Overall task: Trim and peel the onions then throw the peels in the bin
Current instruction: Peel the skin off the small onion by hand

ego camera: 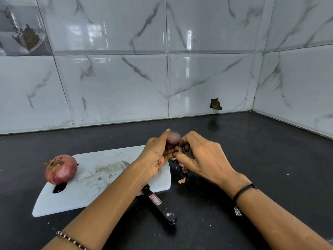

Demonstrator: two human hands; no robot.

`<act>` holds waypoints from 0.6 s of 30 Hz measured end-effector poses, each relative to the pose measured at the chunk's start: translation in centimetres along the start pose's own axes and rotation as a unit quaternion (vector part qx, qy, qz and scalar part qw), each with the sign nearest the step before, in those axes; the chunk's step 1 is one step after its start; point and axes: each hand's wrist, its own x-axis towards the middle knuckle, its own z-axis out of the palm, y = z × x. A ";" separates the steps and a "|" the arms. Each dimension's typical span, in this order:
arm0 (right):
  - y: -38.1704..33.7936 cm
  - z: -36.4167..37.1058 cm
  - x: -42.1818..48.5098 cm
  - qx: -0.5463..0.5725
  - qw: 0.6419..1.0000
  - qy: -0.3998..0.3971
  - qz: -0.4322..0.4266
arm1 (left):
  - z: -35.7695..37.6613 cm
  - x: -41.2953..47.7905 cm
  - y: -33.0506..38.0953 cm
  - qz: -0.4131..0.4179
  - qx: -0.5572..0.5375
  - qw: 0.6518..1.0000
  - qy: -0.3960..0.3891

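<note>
My left hand [156, 156] grips a small red onion [173, 138] above the right end of the white cutting board [93, 177]. My right hand [201, 157] is against the onion's right side, its fingers curled and pinching at the skin. Small peel scraps [182, 175] lie on the black counter below my hands. A second, unpeeled red onion [61, 168] sits on the board's left end, over its handle slot. A black-handled knife [155, 199] lies across the board's right edge, its blade partly hidden under my left forearm.
The black counter [252, 150] runs to a marble-tiled wall behind and on the right, forming a corner. A small hole [215, 104] breaks the back tile near the counter. No bin is in view.
</note>
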 end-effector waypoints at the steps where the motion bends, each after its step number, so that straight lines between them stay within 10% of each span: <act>1: 0.0 0.0 0.0 0.014 1.000 -0.001 -0.001 | -0.1 0.0 0.0 -0.002 0.003 1.000 0.001; 18: 0.9 -0.2 0.1 0.086 0.992 0.083 0.047 | -0.3 -0.2 0.5 -0.020 -0.070 0.997 -0.036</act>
